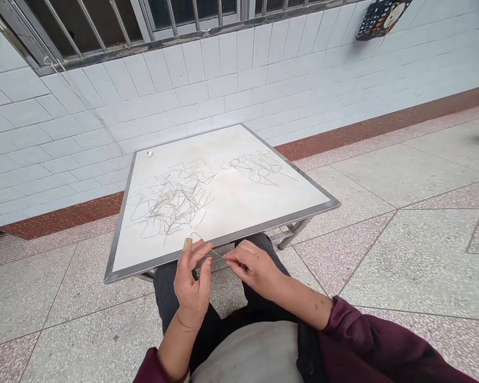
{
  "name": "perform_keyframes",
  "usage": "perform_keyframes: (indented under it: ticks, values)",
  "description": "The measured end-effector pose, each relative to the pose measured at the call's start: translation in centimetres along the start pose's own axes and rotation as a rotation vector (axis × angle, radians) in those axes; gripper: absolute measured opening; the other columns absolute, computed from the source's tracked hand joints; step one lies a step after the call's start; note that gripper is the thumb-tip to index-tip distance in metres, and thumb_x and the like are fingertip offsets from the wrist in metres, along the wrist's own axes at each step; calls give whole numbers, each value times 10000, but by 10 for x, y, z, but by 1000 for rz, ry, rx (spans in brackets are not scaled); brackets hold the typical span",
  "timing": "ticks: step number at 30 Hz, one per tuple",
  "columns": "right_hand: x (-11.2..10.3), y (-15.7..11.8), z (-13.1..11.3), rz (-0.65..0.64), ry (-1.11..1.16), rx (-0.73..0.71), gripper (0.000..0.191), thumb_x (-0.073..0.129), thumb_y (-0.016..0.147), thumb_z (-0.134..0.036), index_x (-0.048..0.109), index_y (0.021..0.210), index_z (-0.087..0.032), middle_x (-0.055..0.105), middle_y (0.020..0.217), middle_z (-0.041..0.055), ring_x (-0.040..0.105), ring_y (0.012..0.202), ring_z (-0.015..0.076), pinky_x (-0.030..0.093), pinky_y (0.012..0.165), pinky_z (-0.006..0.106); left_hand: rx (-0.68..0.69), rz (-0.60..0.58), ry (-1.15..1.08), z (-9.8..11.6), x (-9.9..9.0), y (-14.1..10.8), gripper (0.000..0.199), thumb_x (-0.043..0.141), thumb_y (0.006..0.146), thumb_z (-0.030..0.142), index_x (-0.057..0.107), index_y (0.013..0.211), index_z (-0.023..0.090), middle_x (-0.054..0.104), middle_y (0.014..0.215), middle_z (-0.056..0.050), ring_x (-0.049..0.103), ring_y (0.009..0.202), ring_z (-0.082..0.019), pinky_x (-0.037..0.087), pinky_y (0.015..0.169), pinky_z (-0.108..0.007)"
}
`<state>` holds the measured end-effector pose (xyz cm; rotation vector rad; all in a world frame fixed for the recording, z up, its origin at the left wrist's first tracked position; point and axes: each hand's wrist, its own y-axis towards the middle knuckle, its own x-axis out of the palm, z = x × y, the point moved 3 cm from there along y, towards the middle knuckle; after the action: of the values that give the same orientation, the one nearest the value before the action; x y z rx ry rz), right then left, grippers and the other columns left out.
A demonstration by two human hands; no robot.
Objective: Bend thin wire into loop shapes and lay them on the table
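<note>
A thin, bent wire (217, 255) stretches between my two hands, over my lap at the table's near edge. My right hand (259, 266) is closed, pinching one end of it between thumb and fingertips. With thumb and fingers spread apart, my left hand (193, 276) has the wire running across its fingers; a bent part of it rises above them. One left finger wears a tan cover (187, 244). Just beyond, a tangled pile of similar thin wires (175, 205) lies on the white table (231, 213). Farther right on the tabletop are several looped wires (259, 167).
A small red-and-white object (149, 153) sits at the table's far left corner. Behind the table stands a white tiled wall (223, 80) with a barred window (143, 26). A patterned bag (383, 18) hangs at upper right. The table has a grey metal rim and metal legs (293, 234).
</note>
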<state>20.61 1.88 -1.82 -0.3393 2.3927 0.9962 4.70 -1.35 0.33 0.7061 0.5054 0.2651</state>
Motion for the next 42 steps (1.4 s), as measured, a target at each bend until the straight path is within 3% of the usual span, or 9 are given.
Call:
perform_keyframes:
  ticks: [3,7,11,15,24,28,35,39,42]
  values:
    - [1,-2,3,17,62,60,126,497,891,-164,605,933,-214,600,763,31,514,728,162,437,650,286,-107,99,-89,-1,-5,0,664,560,881,198,213,1447,207,688,930,-61,626,987,-205,415,978,-472]
    - [2,-3,4,18,221,200,104,538,876,-211,631,922,-208,581,760,24,518,705,146,425,621,266,-402,238,-307,-10,-10,2,627,572,882,263,267,1429,242,620,889,-26,621,913,-165,479,897,-383]
    - [12,-3,6,-88,656,447,161,592,852,-343,632,890,-192,576,789,9,518,711,126,419,640,251,-638,174,-560,-19,1,1,605,578,880,294,306,1418,249,647,1021,-81,616,956,-175,515,773,-307]
    - [25,-7,8,-157,931,580,246,629,818,-420,617,887,-184,561,777,-13,484,681,106,391,639,238,-737,122,-664,-20,10,-2,535,622,849,297,441,1344,205,677,996,-87,640,870,-159,506,744,-282]
    - [28,-9,9,-29,663,471,187,603,839,-370,609,852,-183,542,752,-1,480,679,115,392,622,242,-727,175,-780,-4,10,-6,433,600,866,257,481,1280,215,678,977,-65,634,899,-162,484,806,-299]
    - [25,-8,6,-47,551,349,138,607,839,-331,627,841,-194,554,749,7,497,686,123,422,644,256,-747,205,-741,-6,9,-7,362,663,818,226,536,1157,206,695,886,-40,633,808,-138,473,701,-237]
    - [12,14,16,-110,848,563,333,564,858,-437,595,1083,-194,563,846,10,489,640,93,440,595,242,-762,-59,-794,-10,5,-4,347,686,796,223,528,1103,189,704,783,-32,561,613,-88,417,607,-205]
    - [12,23,14,-214,994,603,318,567,861,-426,613,1068,-188,584,889,10,508,643,75,435,601,231,-802,-263,-887,-10,8,-5,346,696,783,212,518,1079,181,683,708,-18,526,558,-80,385,560,-193]
    - [15,21,16,-169,1071,638,259,655,805,-387,611,957,-182,568,788,-24,494,589,58,410,550,202,-816,-348,-905,-10,11,-7,355,686,794,195,505,1099,183,680,708,-16,526,556,-77,380,554,-189]
